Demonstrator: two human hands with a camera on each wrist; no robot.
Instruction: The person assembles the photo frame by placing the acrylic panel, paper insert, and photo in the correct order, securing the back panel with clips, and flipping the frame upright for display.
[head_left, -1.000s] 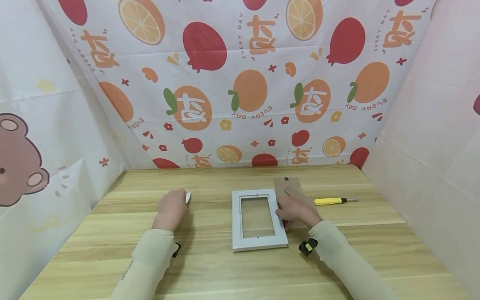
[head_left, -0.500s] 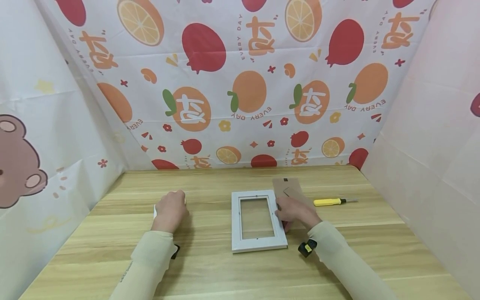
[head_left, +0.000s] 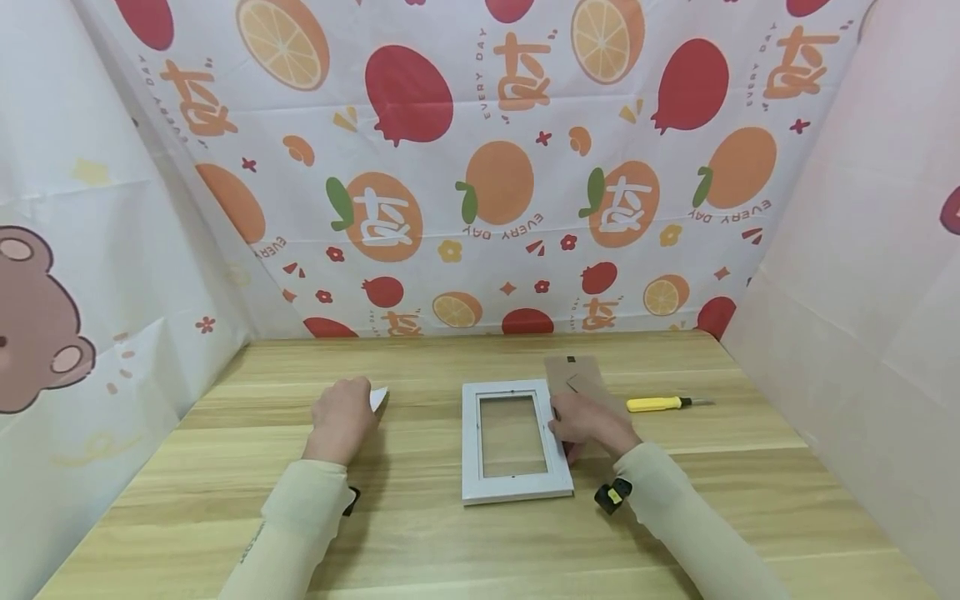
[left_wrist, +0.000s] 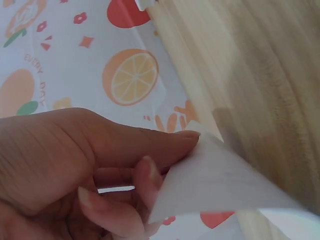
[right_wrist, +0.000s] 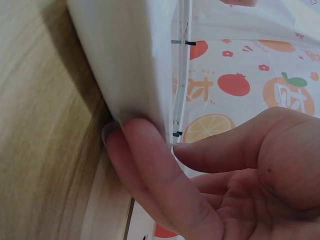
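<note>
We see the change at the left hand [head_left: 341, 421]: half a second ago the white sheet [head_left: 378, 398] peeks out on the left of that hand, and now a pointed corner juts from its right. The left wrist view shows thumb and fingertips pinching the sheet, which bends away from them. The right hand [head_left: 590, 419] and the white frame [head_left: 517, 486] look just as placed as before, with thumb and fingers gripping the frame's right-hand edge. We take this to mean that the sheet is the thing being worked, while the frame is only kept steady, the two well apart.

The frame lies on the pale wood-grain worktop [head_left: 450, 550]; whether its gripped edge is slightly raised, we cannot tell. Just beyond that edge lies a brown backing board [head_left: 573, 373], partly hidden by the right hand, and farther right a yellow-handled screwdriver [head_left: 654, 404]. Behind, we face a fruit-printed cloth [head_left: 495, 108], with a bear-printed cloth [head_left: 37, 321] on the left.
</note>
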